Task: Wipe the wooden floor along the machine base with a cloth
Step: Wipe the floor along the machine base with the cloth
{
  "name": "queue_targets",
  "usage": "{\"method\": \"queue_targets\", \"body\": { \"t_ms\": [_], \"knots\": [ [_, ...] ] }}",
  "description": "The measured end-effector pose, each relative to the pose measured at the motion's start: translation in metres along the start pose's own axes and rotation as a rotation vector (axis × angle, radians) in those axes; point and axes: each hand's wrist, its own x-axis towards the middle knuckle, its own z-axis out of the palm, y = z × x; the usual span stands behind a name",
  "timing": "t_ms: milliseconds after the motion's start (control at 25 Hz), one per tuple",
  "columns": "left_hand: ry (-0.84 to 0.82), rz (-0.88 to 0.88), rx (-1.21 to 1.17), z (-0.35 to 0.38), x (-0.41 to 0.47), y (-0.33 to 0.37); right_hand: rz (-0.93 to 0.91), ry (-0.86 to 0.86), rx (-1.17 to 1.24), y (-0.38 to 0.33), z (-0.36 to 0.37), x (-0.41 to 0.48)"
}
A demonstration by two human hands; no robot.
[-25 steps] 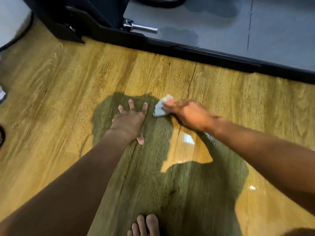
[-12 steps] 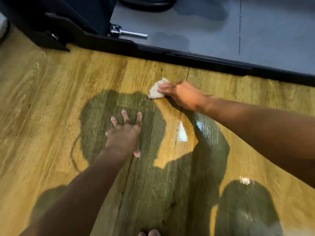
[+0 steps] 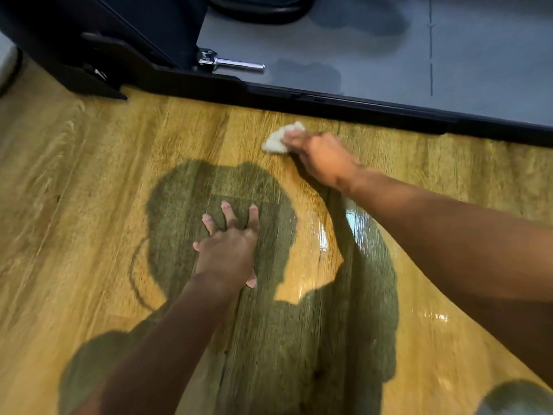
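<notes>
Scene: A person leans over a wooden floor (image 3: pixel 89 205), with both bare arms reaching in from 6 o'clock toward a black machine base (image 3: pixel 329 101). The base crosses the view from 10 o'clock to 3 o'clock.

Right hand: The right hand (image 3: pixel 324 160) sits at 1 o'clock from the centre of the view, its arm coming in from 4 o'clock. Its fingers are bent down over a cloth and clamp it against the boards. Motion blur hides the finer grip.

Cloth: The small, pale, crumpled cloth (image 3: pixel 279 139) lies on the floor at 12 o'clock, near the black edge of the base but not touching it. Most of it pokes out on the 10 o'clock side of the fingers.

Left hand: The left hand (image 3: pixel 227 253) lies flat on the floor near the centre, palm down. Its fingers are straight and spread toward 12 o'clock, the thumb points to 5 o'clock, and it holds nothing. It is well apart from the cloth.

Floor: A glossy streak (image 3: pixel 321 238) shines at 3 o'clock from the left hand, between the two arms. The person's shadow (image 3: pixel 179 199) darkens the boards around and below that hand.

Beyond the base: A grey deck (image 3: pixel 389 40) fills the upper right. A chrome pin (image 3: pixel 236 65) lies on it at 12 o'clock, just behind the black edge.
</notes>
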Motion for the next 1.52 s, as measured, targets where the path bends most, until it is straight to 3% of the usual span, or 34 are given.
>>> {"method": "queue_targets", "body": {
  "t_ms": [120, 240, 360, 560, 720, 800, 1000, 1160, 1240, 1320, 1440, 1520],
  "knots": [
    [0.034, -0.026, -0.049, 0.0, -0.005, -0.001, 0.184, 0.059, 0.036, -0.025, 0.004, 0.004],
    [0.08, -0.098, -0.137, 0.006, -0.009, -0.002, 0.001, 0.008, 0.095, -0.064, 0.022, -0.061],
    [0.078, -0.175, -0.187, 0.01, -0.011, -0.006, -0.213, -0.092, 0.023, -0.054, 0.021, -0.074],
    [0.027, -0.173, -0.115, 0.006, -0.006, -0.008, 0.009, -0.01, 0.062, -0.055, 0.023, -0.052],
    [0.002, -0.042, -0.049, 0.008, -0.006, -0.032, -0.381, -0.183, 0.18, -0.079, 0.028, -0.137],
    [0.004, 0.014, 0.036, 0.009, -0.01, -0.043, -0.51, -0.295, 0.107, -0.073, 0.024, -0.147],
    [0.025, 0.027, 0.105, 0.005, -0.013, -0.042, -0.224, -0.179, 0.121, -0.075, 0.011, -0.126],
    [0.022, 0.03, 0.081, 0.003, -0.017, -0.045, -0.508, -0.381, 0.249, -0.106, 0.026, -0.188],
    [0.013, 0.017, 0.069, 0.001, -0.019, -0.043, -0.693, -0.444, 0.149, -0.107, 0.028, -0.188],
    [0.0, -0.003, 0.058, -0.002, -0.019, -0.04, -0.673, -0.453, 0.109, -0.101, 0.026, -0.168],
    [0.016, -0.008, 0.04, -0.001, -0.02, -0.042, -0.459, -0.285, 0.158, -0.099, 0.03, -0.153],
    [0.019, 0.007, 0.015, -0.001, -0.022, -0.046, -0.574, -0.298, 0.164, -0.114, 0.035, -0.173]
  ]
}}
